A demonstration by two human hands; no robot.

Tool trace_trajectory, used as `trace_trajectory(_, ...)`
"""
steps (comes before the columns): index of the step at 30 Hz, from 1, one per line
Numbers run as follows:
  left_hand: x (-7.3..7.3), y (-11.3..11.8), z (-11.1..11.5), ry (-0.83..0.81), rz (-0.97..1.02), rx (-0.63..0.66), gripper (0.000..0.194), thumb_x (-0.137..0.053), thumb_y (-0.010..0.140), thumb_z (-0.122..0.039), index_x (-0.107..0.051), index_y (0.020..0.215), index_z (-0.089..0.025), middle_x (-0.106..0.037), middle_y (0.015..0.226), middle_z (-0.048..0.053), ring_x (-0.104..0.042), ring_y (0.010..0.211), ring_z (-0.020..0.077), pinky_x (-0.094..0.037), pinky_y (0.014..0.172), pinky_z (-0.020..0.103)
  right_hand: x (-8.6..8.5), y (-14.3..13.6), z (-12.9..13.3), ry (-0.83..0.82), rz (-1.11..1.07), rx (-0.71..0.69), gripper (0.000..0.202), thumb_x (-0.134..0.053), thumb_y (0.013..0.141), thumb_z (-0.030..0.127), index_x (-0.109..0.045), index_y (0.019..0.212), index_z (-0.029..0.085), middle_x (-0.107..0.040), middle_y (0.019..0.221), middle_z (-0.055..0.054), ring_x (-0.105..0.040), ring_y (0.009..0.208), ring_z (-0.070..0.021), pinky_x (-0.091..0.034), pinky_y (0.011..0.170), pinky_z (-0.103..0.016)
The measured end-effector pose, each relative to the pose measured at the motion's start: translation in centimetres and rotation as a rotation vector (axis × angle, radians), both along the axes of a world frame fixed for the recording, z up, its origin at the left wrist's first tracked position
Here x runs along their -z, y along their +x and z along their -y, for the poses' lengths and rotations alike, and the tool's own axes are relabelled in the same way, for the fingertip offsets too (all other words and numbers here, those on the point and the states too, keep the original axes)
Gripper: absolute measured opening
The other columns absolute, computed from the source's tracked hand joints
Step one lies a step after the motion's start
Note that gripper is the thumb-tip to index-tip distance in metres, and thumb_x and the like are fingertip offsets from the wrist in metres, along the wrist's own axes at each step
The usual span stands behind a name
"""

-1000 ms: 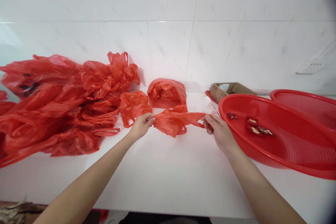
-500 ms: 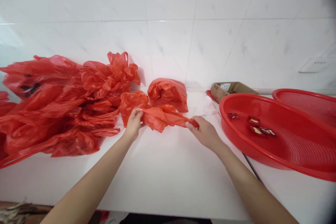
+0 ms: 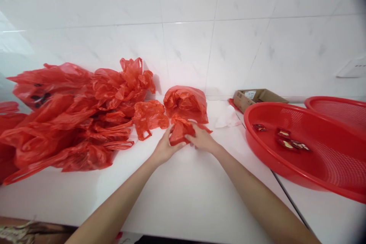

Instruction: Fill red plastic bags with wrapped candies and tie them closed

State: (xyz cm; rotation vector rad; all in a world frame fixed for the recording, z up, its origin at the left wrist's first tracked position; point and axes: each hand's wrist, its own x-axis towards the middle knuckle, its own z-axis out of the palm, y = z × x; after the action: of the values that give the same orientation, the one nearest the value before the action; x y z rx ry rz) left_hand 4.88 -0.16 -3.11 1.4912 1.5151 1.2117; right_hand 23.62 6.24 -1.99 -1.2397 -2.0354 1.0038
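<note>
Between my two hands, at the middle of the white table, is a bunched red plastic bag. My left hand curls round its left side, thumb in front. From the right, my right hand grips it, with a strip of the bag poking out past the knuckles. Just behind stands a rounded red bag with its mouth facing me. Another crumpled red bag with a handle loop lies left of my left hand.
A large heap of red plastic bags covers the left side. To the right sits a red basket holding several small wrapped packets, with a second red basket behind. A cardboard box rests near the tiled wall.
My hands have come together, and the bag stretched between them is now gathered into a compact bunch. It has left the crumpled bag on the left. The view has shifted slightly.
</note>
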Motion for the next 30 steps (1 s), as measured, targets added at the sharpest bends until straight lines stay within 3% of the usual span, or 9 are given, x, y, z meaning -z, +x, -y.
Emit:
trace_trajectory(4,0.7,-0.4,-0.4,-0.003,-0.072,0.042,0.041,-0.063,0.071,-0.017,-0.068,0.111,-0.024,-0.073,0.113,0.004,-0.066,0.107,0.0265,-0.047,0.099,0.038,0.6,0.4,-0.1,-0.089,-0.120,-0.049,0.019,-0.063,0.080,0.037,-0.065,0.089,0.020,-0.057,0.056,0.004,-0.050,0.045,-0.0113,-0.039,0.049,-0.024)
trace_trajectory(10,2.4,-2.5,-1.4,0.048,-0.107,-0.039,0.029,-0.041,0.072,-0.009,-0.066,0.077,-0.021,-0.070,0.077,0.001,-0.065,0.079,0.0214,-0.051,0.078,0.033,-3.1,5.8,-1.4,-0.103,-0.420,0.111,0.030,-0.052,0.081,0.051,-0.049,0.078,0.021,-0.038,0.052,0.009,-0.035,0.043,-0.0069,-0.037,0.047,-0.022)
trace_trajectory(13,3.0,-2.7,-1.5,0.100,-0.116,-0.095,0.026,-0.039,0.070,-0.008,-0.061,0.073,-0.020,-0.065,0.075,0.001,-0.062,0.078,0.0203,-0.048,0.077,0.031,-4.4,7.4,-1.6,-0.079,-0.462,0.198,0.030,-0.056,0.079,0.050,-0.047,0.075,0.021,-0.039,0.055,0.008,-0.036,0.046,-0.0068,-0.040,0.050,-0.022)
trace_trajectory(15,3.2,-2.5,-1.4,0.140,-0.121,-0.084,0.028,-0.039,0.067,-0.006,-0.062,0.075,-0.020,-0.064,0.081,0.001,-0.061,0.083,0.0196,-0.047,0.080,0.031,-4.5,7.0,-1.3,-0.064,-0.442,0.215,0.030,-0.064,0.075,0.048,-0.056,0.083,0.020,-0.051,0.066,0.004,-0.046,0.055,-0.0092,-0.044,0.054,-0.023)
trace_trajectory(17,3.2,-2.2,-1.1,0.172,-0.124,-0.030,0.031,-0.038,0.065,-0.004,-0.063,0.075,-0.020,-0.063,0.086,0.002,-0.061,0.086,0.0188,-0.046,0.082,0.030,-4.0,5.5,-0.9,-0.029,-0.344,0.182,0.044,-0.070,0.073,0.048,-0.061,0.109,0.024,-0.061,0.092,-0.002,-0.055,0.069,-0.0122,-0.049,0.062,-0.027)
trace_trajectory(20,3.2,-1.7,-0.7,0.191,-0.128,0.088,0.036,-0.037,0.063,-0.001,-0.066,0.074,-0.019,-0.064,0.090,0.004,-0.062,0.088,0.0180,-0.047,0.082,0.028,-2.4,2.4,0.0,0.024,-0.134,-0.038,0.069,-0.075,0.073,0.044,-0.051,0.136,0.031,-0.061,0.120,-0.005,-0.060,0.088,-0.0160,-0.050,0.079,-0.032)
trace_trajectory(24,3.2,-1.8,-0.4,0.189,-0.122,0.169,0.039,-0.036,0.062,0.001,-0.068,0.074,-0.018,-0.064,0.093,0.005,-0.062,0.090,0.0173,-0.046,0.085,0.029,-1.1,0.1,-0.2,0.000,-0.040,-0.284,0.020,-0.070,0.077,0.035,-0.070,0.090,0.020,-0.069,0.089,-0.002,-0.062,0.081,-0.0158,-0.048,0.079,-0.030)
trace_trajectory(26,3.3,-2.1,-0.3,0.183,-0.108,0.186,0.036,-0.035,0.061,0.001,-0.064,0.069,-0.018,-0.062,0.089,0.004,-0.061,0.087,0.0164,-0.046,0.082,0.028,-1.5,0.3,-1.1,0.002,-0.058,-0.233,0.023,-0.065,0.080,0.039,-0.065,0.074,0.017,-0.064,0.071,0.000,-0.058,0.067,-0.0135,-0.047,0.067,-0.027)
trace_trajectory(30,3.4,-2.4,-0.3,0.159,-0.083,0.226,0.026,-0.035,0.061,0.001,-0.053,0.058,-0.017,-0.057,0.078,0.002,-0.057,0.073,0.0141,-0.044,0.068,0.025,-3.7,1.4,-3.3,0.066,-0.115,-0.029,0.034,-0.048,0.090,0.049,-0.057,0.085,0.017,-0.057,0.063,0.001,-0.052,0.053,-0.0118,-0.043,0.052,-0.024)
